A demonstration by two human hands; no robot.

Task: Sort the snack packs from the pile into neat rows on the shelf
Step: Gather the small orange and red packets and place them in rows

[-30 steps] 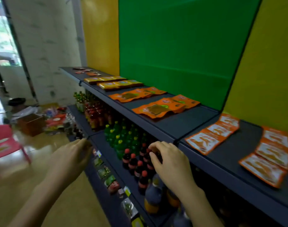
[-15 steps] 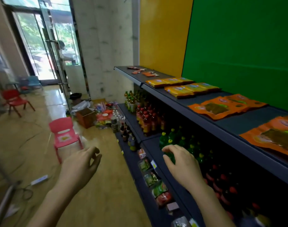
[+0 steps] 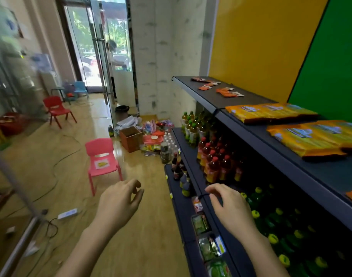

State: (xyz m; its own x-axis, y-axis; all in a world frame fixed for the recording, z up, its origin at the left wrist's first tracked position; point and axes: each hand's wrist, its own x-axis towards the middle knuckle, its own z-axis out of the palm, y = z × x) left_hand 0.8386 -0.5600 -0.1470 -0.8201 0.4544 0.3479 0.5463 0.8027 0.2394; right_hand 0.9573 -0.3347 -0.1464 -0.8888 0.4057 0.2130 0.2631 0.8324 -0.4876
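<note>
Fingers of the left hand are loosely curled, thumb and forefinger close together, and hold nothing out over the floor. The right hand is likewise empty, its fingers bent downward by the front edge of the middle shelf; whether they touch it I cannot tell. Snack packs lie on the top shelf: two overlapping rows of yellow-orange packs toward the near end, and small red-orange packs scattered loosely at the far end. A pile of mixed coloured packs sits on the floor by the shelving's far end, just beside an open cardboard box. Below the top shelf stand red-capped bottles and, nearer, green bottles with yellow caps. A pink chair stands on the floor to the left, and a red chair farther back, near the glass door.
</note>
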